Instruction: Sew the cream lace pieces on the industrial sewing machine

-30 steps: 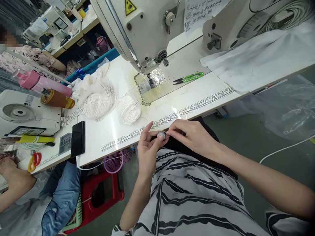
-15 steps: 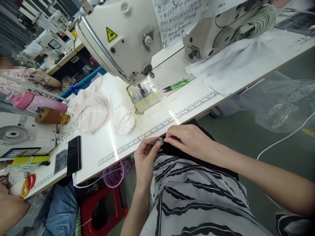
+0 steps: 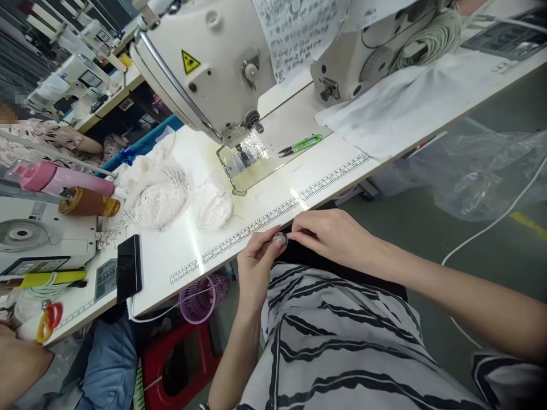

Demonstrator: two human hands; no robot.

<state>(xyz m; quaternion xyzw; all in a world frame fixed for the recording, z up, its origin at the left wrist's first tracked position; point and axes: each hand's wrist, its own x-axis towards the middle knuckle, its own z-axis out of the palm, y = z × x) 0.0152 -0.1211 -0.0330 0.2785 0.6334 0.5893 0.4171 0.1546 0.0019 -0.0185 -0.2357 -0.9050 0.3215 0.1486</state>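
Observation:
My left hand (image 3: 255,263) pinches a small round silver bobbin case (image 3: 280,238) between thumb and fingers, just off the table's front edge and above my lap. Close on its right side is my right hand (image 3: 332,234), thumb and forefinger pressed together at the rim of the bobbin case. Whatever those fingertips grip is too fine to make out. Beyond the hands stands a white sewing machine (image 3: 200,74), its needle area over a shiny plate. Green-handled thread snips (image 3: 300,146) lie on the table to the right of the needle.
White lacy cup-shaped pieces (image 3: 160,202) lie left of the needle. Nearby are a black phone (image 3: 129,267), a pink bottle (image 3: 64,179) and an amber bottle (image 3: 89,202). A printed ruler (image 3: 265,219) runs along the edge. A purple basket (image 3: 197,302) and red stool (image 3: 182,364) stand below; another person's arm (image 3: 23,364) is at left.
Both hands have shifted slightly up, and the bobbin case has turned so its round silver face shows more. The camera view has moved a little.

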